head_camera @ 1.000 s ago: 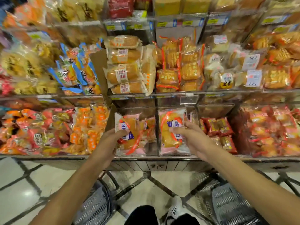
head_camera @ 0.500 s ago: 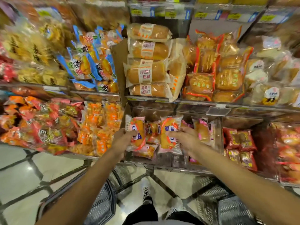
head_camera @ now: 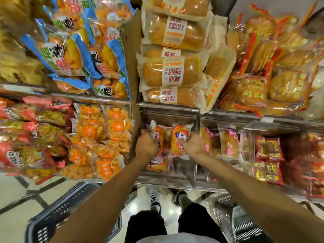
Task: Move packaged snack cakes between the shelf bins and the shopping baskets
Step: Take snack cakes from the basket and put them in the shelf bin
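Left hand (head_camera: 146,146) and right hand (head_camera: 193,144) are each gripping a cake (head_camera: 180,137); slick wrappers risk slipping over the bin (head_camera: 175,178).

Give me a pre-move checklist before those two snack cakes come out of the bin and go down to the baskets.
1. Left hand grips a snack cake: ok.
2. Right hand grips the other snack cake: ok.
3. Both packs lifted free of the clear shelf bin: cannot tell; they are over it.
4. Blue basket below the left arm: ok.
5. Grey basket below the right arm: ok.
6. Baskets have room: cannot tell; arms hide their insides.
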